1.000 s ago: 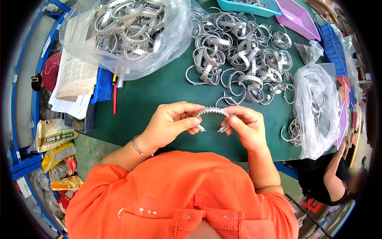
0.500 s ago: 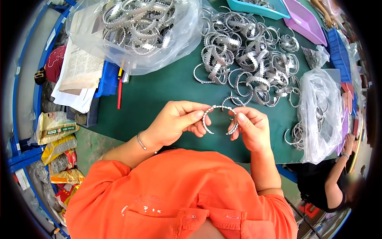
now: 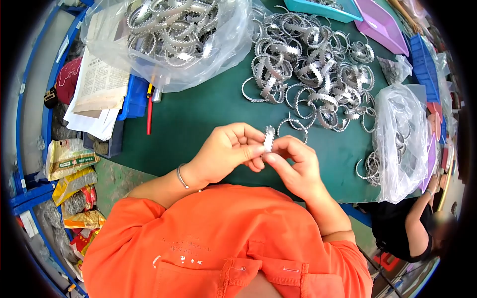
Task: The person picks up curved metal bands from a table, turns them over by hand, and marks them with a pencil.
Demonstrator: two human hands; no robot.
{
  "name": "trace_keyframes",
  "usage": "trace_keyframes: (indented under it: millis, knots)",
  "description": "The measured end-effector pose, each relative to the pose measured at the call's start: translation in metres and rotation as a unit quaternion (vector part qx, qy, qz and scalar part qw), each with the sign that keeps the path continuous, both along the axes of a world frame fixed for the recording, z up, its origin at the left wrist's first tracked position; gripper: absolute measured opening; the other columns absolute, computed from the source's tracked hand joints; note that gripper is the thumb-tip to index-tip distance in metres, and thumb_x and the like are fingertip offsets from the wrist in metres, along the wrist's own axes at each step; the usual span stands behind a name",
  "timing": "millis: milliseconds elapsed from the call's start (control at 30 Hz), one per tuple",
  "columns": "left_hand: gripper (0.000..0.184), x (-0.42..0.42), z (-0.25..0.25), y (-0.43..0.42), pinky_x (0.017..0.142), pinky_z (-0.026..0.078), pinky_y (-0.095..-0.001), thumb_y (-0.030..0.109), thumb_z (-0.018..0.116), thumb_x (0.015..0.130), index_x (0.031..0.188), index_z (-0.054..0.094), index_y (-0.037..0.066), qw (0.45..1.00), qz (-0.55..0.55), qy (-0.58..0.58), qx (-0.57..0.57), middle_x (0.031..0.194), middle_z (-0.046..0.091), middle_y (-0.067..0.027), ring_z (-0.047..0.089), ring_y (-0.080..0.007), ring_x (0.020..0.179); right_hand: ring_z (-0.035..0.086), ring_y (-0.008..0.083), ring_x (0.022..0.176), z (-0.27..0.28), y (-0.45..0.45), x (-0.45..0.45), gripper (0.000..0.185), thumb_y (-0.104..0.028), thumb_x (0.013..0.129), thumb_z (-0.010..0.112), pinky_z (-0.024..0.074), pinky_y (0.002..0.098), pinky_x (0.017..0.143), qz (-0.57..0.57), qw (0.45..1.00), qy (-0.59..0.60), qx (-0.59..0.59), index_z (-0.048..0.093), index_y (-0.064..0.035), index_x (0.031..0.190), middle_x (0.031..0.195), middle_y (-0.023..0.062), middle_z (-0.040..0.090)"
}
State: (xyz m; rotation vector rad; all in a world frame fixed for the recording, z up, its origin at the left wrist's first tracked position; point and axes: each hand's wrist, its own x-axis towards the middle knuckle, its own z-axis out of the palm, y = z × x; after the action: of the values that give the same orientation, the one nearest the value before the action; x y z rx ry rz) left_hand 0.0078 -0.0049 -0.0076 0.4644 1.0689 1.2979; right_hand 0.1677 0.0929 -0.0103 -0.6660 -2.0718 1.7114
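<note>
A silver toothed open ring point(image 3: 269, 138) stands edge-on between my hands above the green table point(image 3: 198, 111). My left hand point(image 3: 233, 151) pinches it from the left with thumb and fingertips. From the right, my right hand point(image 3: 294, 161) grips the same ring, its thumb low against it; the lower part of the ring is hidden by fingers. Just beyond my hands lie loose rings point(image 3: 293, 128), and behind them a large heap of similar silver rings point(image 3: 318, 74).
A clear plastic bag point(image 3: 198, 69) full of rings sits at the upper left, near papers point(image 3: 102, 84) and a red pen point(image 3: 149, 116). On the right are another plastic bag point(image 3: 402, 144), a pink tray point(image 3: 382, 27) and a co-worker's arm point(image 3: 417, 216).
The ring has turned from showing its open C shape to edge-on. My right hand has moved left, so both hands are closer together.
</note>
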Motion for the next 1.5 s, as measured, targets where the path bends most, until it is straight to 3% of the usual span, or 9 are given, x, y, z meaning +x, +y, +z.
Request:
trace_keyframes:
  millis: [133,233,367,933,1133,1300,1500]
  knots:
    - [0.021,0.001,-0.003,-0.003,0.061,0.052,-0.0230,0.002,0.057,0.084,0.104,0.054,-0.003,0.988,0.021,0.122,0.090,0.093,0.055,-0.0072,0.061,-0.0131,0.073,0.057,0.0096,0.068,-0.009,0.002,0.001,0.009,-0.006,0.088,0.054,0.0459,0.0221,0.055,-0.051,0.971,0.048,-0.230,0.058,0.0006,0.091,0.080,0.0056,0.062]
    - [0.024,-0.005,-0.012,-0.004,0.061,0.050,-0.0205,-0.001,0.057,0.084,0.108,0.053,-0.004,0.973,0.086,0.193,0.091,0.099,0.053,-0.0085,0.061,-0.0129,0.074,0.056,0.0128,0.063,-0.014,0.011,0.006,0.013,-0.012,0.091,0.050,0.0482,0.0246,0.053,-0.042,0.879,0.157,-0.448,0.054,0.0006,0.091,0.080,0.0121,0.061]
    - [0.026,-0.007,0.000,0.000,0.061,0.051,-0.0227,0.011,0.051,0.090,0.113,0.051,-0.002,0.997,0.027,0.064,-0.015,0.091,0.060,-0.0094,0.060,-0.0127,0.072,0.054,0.0154,0.059,-0.017,0.014,0.009,0.017,-0.017,0.092,0.048,0.0486,0.0279,0.052,-0.031,0.814,0.208,-0.541,0.053,-0.0009,0.090,0.078,0.0136,0.058]
    - [0.025,-0.005,0.000,-0.003,0.058,0.053,-0.0253,0.014,0.047,0.093,0.109,0.055,-0.004,0.999,0.038,0.007,0.007,0.083,0.063,-0.0123,0.063,-0.0145,0.066,0.053,0.0140,0.060,-0.019,0.015,0.012,0.016,-0.018,0.092,0.048,0.0452,0.0277,0.050,-0.048,0.811,0.175,-0.556,0.054,-0.0026,0.089,0.074,0.0079,0.056]
    - [0.024,-0.007,0.002,-0.003,0.058,0.053,-0.0256,0.012,0.048,0.092,0.109,0.055,-0.002,0.999,0.044,0.012,0.007,0.083,0.063,-0.0115,0.063,-0.0147,0.066,0.042,0.0087,0.054,-0.017,0.015,0.013,0.016,-0.017,0.091,0.051,0.0356,0.0235,0.046,-0.051,0.824,0.164,-0.540,0.056,-0.0012,0.092,0.064,0.0017,0.049]
    - [0.026,-0.007,0.002,-0.003,0.061,0.053,-0.0244,0.011,0.050,0.091,0.113,0.055,-0.002,0.998,0.037,0.013,0.048,0.085,0.062,-0.0073,0.062,-0.0126,0.070,0.042,0.0086,0.052,-0.017,0.017,0.013,0.017,-0.015,0.090,0.052,0.0359,0.0234,0.045,-0.052,0.839,0.167,-0.516,0.057,0.0005,0.094,0.062,0.0012,0.048]
    - [0.025,-0.007,0.004,-0.003,0.066,0.053,-0.0253,0.009,0.051,0.090,0.112,0.056,-0.003,0.998,0.049,0.029,0.037,0.091,0.061,-0.0087,0.062,-0.0145,0.075,0.048,0.0104,0.052,-0.012,0.018,0.014,0.018,-0.016,0.091,0.051,0.0410,0.0241,0.046,-0.052,0.855,0.162,-0.490,0.056,0.0011,0.095,0.064,0.0037,0.053]
